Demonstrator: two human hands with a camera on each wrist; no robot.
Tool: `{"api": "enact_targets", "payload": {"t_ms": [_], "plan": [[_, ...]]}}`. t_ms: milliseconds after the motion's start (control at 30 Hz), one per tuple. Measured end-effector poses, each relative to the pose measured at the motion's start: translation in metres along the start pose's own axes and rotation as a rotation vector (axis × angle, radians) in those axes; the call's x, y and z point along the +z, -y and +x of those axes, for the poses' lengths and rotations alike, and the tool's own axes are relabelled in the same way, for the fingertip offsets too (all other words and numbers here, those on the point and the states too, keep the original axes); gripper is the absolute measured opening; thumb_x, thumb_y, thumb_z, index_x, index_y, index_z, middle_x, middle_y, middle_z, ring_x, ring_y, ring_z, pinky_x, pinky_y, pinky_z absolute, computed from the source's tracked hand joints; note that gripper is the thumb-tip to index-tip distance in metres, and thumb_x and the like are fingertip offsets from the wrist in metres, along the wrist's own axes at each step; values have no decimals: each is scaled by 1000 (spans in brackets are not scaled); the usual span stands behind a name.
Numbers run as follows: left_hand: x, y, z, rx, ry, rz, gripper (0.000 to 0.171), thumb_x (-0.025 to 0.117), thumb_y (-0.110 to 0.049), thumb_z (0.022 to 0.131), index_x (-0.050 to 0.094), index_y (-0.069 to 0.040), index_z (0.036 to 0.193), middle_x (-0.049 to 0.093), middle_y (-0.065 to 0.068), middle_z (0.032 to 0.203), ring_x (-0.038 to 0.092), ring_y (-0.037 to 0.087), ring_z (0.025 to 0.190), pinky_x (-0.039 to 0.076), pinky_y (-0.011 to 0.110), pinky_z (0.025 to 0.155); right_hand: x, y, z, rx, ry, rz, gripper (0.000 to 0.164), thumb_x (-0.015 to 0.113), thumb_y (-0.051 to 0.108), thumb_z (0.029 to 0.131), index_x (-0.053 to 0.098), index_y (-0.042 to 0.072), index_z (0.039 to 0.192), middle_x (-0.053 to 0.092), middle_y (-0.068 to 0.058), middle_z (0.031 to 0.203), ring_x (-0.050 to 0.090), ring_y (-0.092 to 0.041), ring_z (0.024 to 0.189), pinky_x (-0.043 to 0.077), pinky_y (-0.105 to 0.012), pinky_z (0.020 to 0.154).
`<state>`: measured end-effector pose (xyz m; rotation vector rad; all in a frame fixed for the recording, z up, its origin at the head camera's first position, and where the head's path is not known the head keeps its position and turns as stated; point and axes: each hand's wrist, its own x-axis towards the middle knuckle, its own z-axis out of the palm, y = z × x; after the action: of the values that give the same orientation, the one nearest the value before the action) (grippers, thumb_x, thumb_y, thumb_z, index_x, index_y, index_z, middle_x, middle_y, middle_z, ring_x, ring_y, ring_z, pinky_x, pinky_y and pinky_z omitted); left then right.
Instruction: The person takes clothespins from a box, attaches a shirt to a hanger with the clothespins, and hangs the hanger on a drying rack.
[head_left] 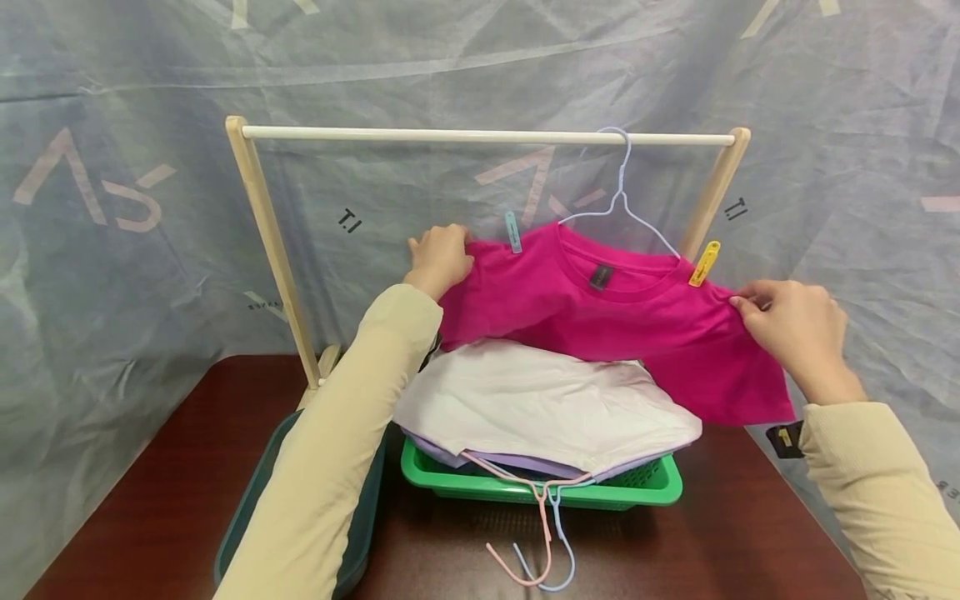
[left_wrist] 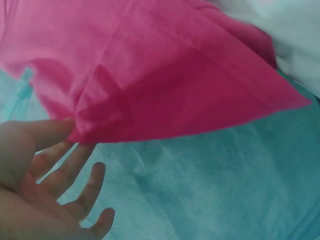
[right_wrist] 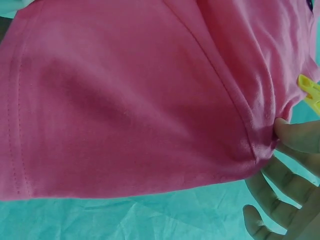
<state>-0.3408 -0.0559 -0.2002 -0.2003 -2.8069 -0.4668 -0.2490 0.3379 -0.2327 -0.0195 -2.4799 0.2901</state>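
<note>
Head view: magenta shirt (head_left: 592, 321) sits centre-right of frame, strung between both hands. Long axis runs left to right, dipping toward the right: left hand (head_left: 441, 257) is the higher end, right hand (head_left: 798, 333) the lower. Both pinch fabric between thumb and fingers along the upper sleeve edges; wrist views show the outer fingers spread off the cloth.

Key relation: neckline is between the hands, right below the blue hanger (head_left: 620, 193), whose hook is over the white rail (head_left: 420, 134), upper right. Hook looks marginally nearer the left hand. Yellow clip (head_left: 704, 264) is just inboard of the right hand, light-blue clip (head_left: 513, 232) inboard of the left.
</note>
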Motion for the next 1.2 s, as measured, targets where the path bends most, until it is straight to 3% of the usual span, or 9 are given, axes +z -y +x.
{"api": "enact_targets", "payload": {"t_ms": [200,367,567,833,967,1200], "plan": [[2,9,-2,27,97,-63,36,56,-21,88,52,-12,123,58,7,119,46,30,121,19,62,103,1,0,1,-8,12,-3,20,54,17,85,69,6,94,62,-17,65,51,-31,59,30,-38,43],[1,18,-6,23,130,-124,40,55,-21,89,48,-11,127,59,6,115,49,26,118,15,63,104,4,-2,4,-24,19,-6,21,50,11,84,68,6,94,60,-16,62,49,-33,56,29,-38,42],[4,29,-16,30,155,-103,39,55,-22,90,48,-11,127,60,7,112,52,25,112,17,62,103,11,-5,6,-21,13,3,24,47,10,83,67,5,95,65,-20,78,54,-42,67,33,-45,47],[13,42,-41,66,194,-49,37,55,-25,90,50,-10,123,61,7,105,55,25,104,28,56,96,13,-1,-4,-36,-145,34,24,49,8,81,61,-3,99,61,-24,93,54,-43,84,33,-57,64],[15,47,-54,85,178,-13,38,55,-26,90,50,-10,124,62,8,106,54,27,104,30,54,93,13,4,-12,-102,-215,35,22,52,9,80,61,-4,96,61,-25,88,53,-44,79,33,-57,61],[17,66,-80,115,135,6,34,55,-27,90,55,-11,120,64,7,110,55,30,106,32,52,88,20,10,-33,-269,-183,26,15,59,6,75,63,-1,88,61,-21,81,53,-41,68,33,-50,54]]}}
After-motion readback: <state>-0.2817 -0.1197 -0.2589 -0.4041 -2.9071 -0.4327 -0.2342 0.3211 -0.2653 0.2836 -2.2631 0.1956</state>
